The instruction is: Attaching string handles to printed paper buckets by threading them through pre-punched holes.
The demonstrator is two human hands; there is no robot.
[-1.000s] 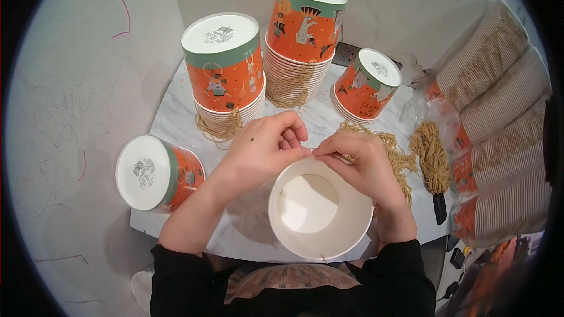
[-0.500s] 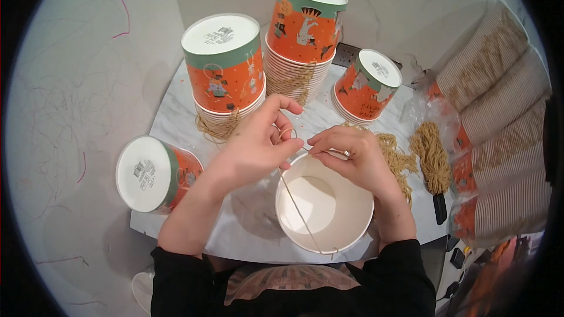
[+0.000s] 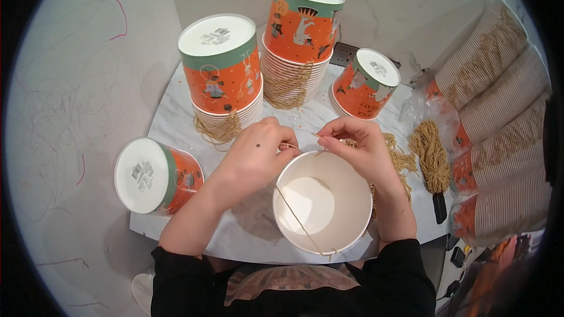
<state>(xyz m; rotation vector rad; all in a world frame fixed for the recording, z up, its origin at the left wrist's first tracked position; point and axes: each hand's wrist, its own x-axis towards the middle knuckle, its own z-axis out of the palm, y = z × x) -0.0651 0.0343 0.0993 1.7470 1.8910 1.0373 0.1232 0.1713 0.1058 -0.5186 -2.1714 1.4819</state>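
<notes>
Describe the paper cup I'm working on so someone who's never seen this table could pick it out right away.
On the small marble table, look at the near edge, just in front of the person. The cup sits between the left hand and right hand. It alone stands mouth up, its inside plain white, with a thin string across its opening.

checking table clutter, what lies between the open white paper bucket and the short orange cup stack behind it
In the head view, the right hand pinching tan twine lies between white bucket and orange stack.

I see my left hand and right hand at centre frame, fingertips pinched and nearly meeting, both forearms rising from the lower edge in dark sleeves.
</notes>
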